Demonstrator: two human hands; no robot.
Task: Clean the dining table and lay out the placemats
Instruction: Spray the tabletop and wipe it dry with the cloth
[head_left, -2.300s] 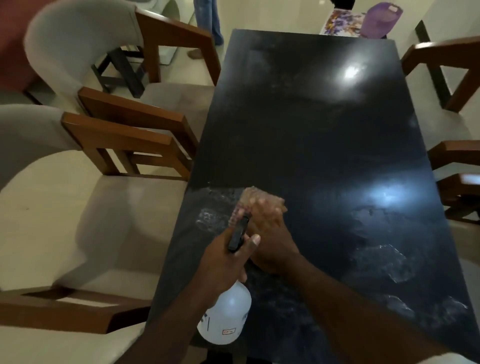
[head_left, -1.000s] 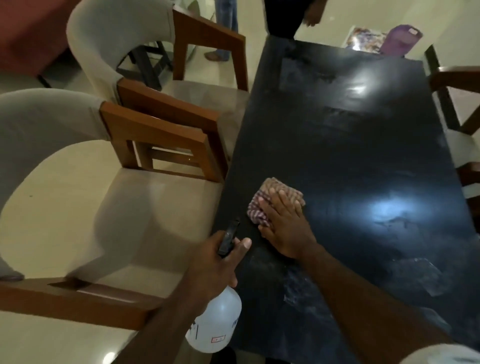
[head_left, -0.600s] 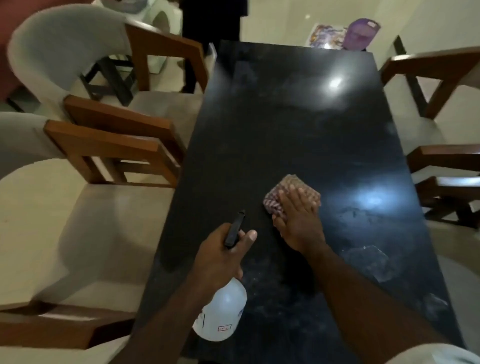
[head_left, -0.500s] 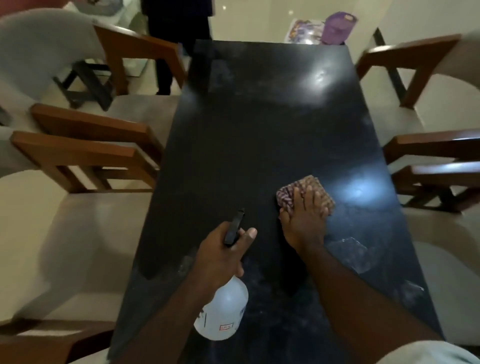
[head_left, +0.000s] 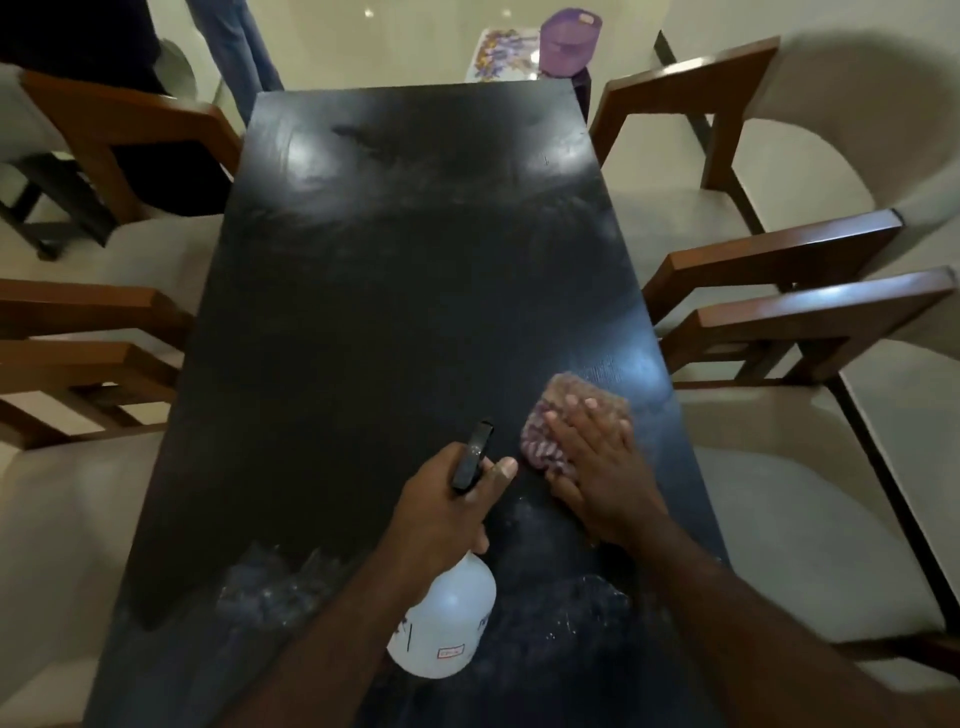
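1. Black and glossy, the desk (head_left: 395, 291) fills my head view, and I see wet smears at its near end.
2. The right hand (head_left: 602, 478) presses a checked cloth (head_left: 537, 449) flat near the desk's right edge, fingers (head_left: 587, 418) straight.
3. The left hand (head_left: 441, 514) grips a white spray bottle (head_left: 447, 623) over the near end, fingers curled round its neck.
4. Wooden chairs (head_left: 779, 260) flank both long sides.

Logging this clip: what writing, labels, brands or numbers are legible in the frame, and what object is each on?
No text is legible.
Red-bordered sticker low on the spray bottle: too small and blurred to read.
Dark print along the spray bottle's two edges: blurred, unreadable.
Pale tag on the purple container in the background: too small to read.
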